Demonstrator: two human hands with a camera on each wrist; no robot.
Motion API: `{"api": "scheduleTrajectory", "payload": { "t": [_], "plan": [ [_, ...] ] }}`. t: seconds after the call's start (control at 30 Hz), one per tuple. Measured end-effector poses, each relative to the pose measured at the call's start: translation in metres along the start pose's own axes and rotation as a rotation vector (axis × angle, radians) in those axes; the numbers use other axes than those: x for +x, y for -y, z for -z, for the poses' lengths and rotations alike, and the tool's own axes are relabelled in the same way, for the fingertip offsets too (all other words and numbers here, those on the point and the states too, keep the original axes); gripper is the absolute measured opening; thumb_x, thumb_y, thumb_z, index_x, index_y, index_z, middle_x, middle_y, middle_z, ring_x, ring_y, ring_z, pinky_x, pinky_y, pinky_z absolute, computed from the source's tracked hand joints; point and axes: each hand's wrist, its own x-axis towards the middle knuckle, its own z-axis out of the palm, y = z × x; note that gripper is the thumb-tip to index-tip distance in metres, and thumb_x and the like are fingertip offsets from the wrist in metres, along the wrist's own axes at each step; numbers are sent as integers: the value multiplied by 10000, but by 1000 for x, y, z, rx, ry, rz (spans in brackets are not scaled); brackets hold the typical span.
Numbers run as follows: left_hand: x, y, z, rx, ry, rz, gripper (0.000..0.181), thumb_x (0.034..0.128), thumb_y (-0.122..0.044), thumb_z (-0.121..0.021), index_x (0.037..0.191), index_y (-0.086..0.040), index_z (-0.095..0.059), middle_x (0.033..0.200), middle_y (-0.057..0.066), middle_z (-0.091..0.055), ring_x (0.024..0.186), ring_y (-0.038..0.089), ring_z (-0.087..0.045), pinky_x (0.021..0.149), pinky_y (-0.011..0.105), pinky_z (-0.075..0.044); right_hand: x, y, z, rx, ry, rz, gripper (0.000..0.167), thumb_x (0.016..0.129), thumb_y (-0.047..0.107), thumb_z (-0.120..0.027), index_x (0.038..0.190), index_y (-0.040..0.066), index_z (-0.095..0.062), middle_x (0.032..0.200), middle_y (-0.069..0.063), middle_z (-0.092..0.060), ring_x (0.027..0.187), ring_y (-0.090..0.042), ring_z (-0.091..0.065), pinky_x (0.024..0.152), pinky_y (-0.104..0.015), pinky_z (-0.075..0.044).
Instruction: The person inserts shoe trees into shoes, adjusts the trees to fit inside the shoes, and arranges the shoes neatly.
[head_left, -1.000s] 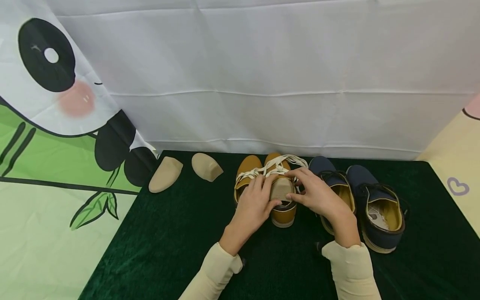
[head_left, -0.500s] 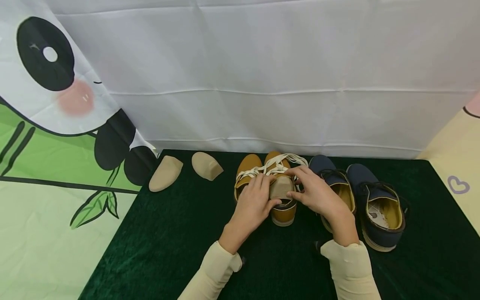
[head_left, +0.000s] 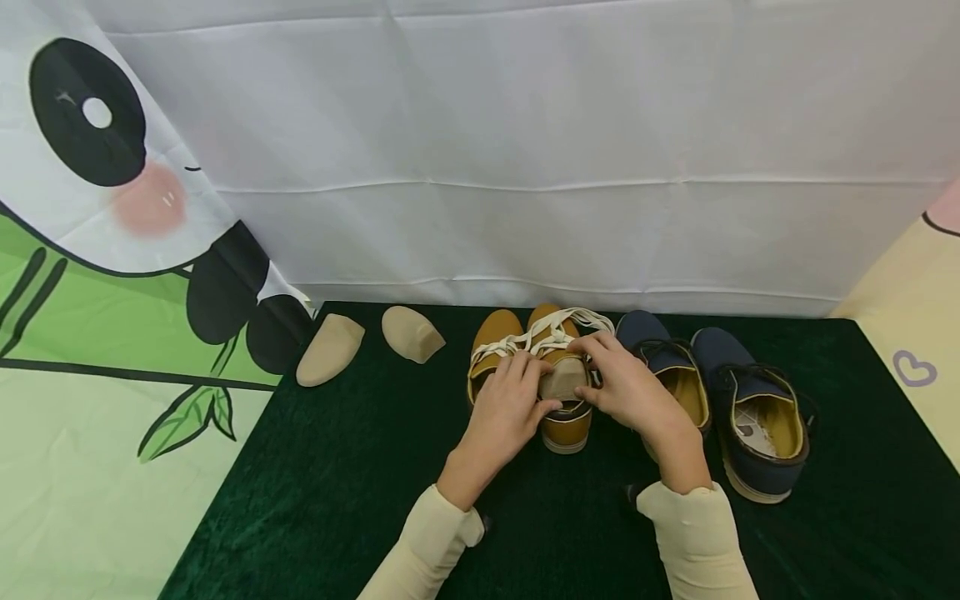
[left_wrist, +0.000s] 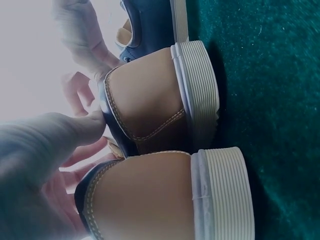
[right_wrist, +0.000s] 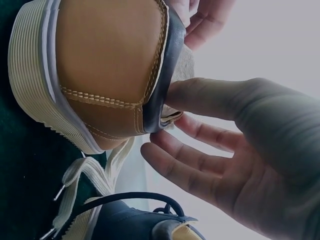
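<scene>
Two tan lace-up shoes with white laces stand side by side in the head view. A beige shoe insert point(head_left: 562, 381) sits in the opening of the right tan shoe point(head_left: 566, 432). My left hand point(head_left: 504, 408) grips the left side of this opening, its thumb on the dark collar at the heel. My right hand point(head_left: 633, 387) pinches the right side of the collar; in the right wrist view its thumb lies on the rim beside the insert point(right_wrist: 184, 65), the fingers outside. The left hand partly covers the left tan shoe point(head_left: 495, 329). The insert's front end is hidden inside the shoe.
Two more beige inserts, one on the left point(head_left: 330, 350) and another beside it point(head_left: 412, 333), lie on the dark green cloth point(head_left: 337, 467). Two navy shoes, the nearer point(head_left: 663, 354) and the outer point(head_left: 761, 417), stand right of the tan pair. A white curtain point(head_left: 480, 167) rises behind.
Both hands stay at the right tan shoe's opening. The right hand has shifted slightly left. The other shoes and loose inserts have not moved.
</scene>
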Motion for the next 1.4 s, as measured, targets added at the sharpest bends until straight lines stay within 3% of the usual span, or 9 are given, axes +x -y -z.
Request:
{"api": "scheduleTrajectory", "payload": {
  "t": [0.33, 0.57, 0.83, 1.1, 1.4],
  "plan": [
    [0, -1, 1, -1, 8, -2, 443, 972, -440, -718, 1322, -193, -606, 1250, 24, -574, 1134, 211, -585, 847, 357, -560, 3, 4, -4, -58, -27, -3, 560, 872, 77, -817, 1378, 87, -577, 1369, -180, -553, 1074, -328, -630, 902, -530, -560],
    [0, 0, -1, -60, 14, 24, 540, 960, -422, -738, 1406, -182, -551, 1296, 41, -558, 1168, 216, -579, 898, 371, -562, 0, -1, 0, -19, 17, -7, 547, 950, 128, -759, 1446, 68, -536, 1351, -187, -544, 1107, -340, -622, 915, -534, -550],
    [3, 0, -1, -93, -11, 55, 565, 965, -418, -740, 1437, -176, -547, 1272, 40, -570, 1097, 205, -591, 895, 383, -540, 3, -3, 0, 28, 4, 2, 620, 968, 143, -743, 1517, 50, -469, 1508, -225, -482, 1363, -441, -525, 1086, -630, -468],
    [11, -1, 0, -163, 11, 61, 501, 992, -344, -724, 1430, -172, -550, 1344, 47, -553, 1190, 204, -601, 1007, 405, -541, 4, -3, 0, 28, 21, -51, 633, 970, 183, -751, 1528, 78, -472, 1404, -204, -554, 1161, -370, -619, 914, -552, -544],
    [12, 1, -3, -183, -18, 39, 501, 967, -233, -765, 1419, -170, -558, 1420, 57, -546, 1302, 245, -581, 1108, 431, -501, 5, 3, -4, -30, -6, -75, 632, 958, 214, -768, 1508, 58, -499, 1488, -223, -529, 1301, -426, -589, 1040, -613, -502]
  ]
}}
